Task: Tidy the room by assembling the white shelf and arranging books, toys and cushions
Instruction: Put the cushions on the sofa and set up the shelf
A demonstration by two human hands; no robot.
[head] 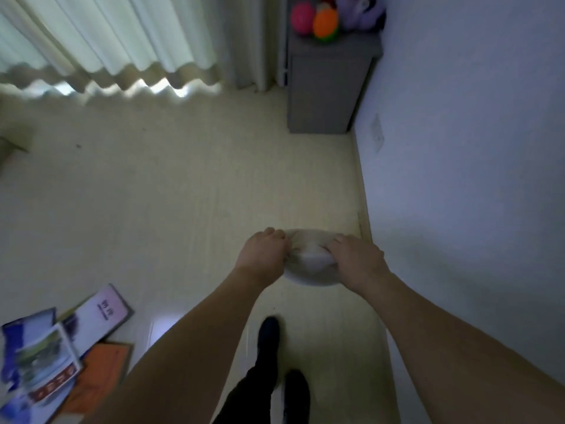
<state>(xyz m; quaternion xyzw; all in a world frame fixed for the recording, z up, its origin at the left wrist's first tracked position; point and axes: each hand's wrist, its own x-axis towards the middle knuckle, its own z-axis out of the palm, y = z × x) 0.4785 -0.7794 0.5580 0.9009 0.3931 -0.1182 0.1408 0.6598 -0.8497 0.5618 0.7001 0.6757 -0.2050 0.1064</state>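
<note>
I've got both grips, left hand (263,251) and right hand (356,258), bunching the pale cushion (308,264) at its ends to carry it, books (58,356) lying scattered on the floor (183,185).

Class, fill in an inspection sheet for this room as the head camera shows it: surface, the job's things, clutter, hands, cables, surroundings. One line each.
Surface: pale wood-look floor, bare in the middle.
Job's things: round cream fabric cushion held above the floor; pink and orange-green toy balls and purple plush toy on the grey cabinet. White shelf not seen.
Clutter: loose pile of colourful books scattered on the floor, lower left.
Hands: left hand and right hand both grip the cushion's top edge.
Cables: nothing seen.
Surroundings: pale pleated curtain at the far side, white wall with socket plate on the right.
</note>
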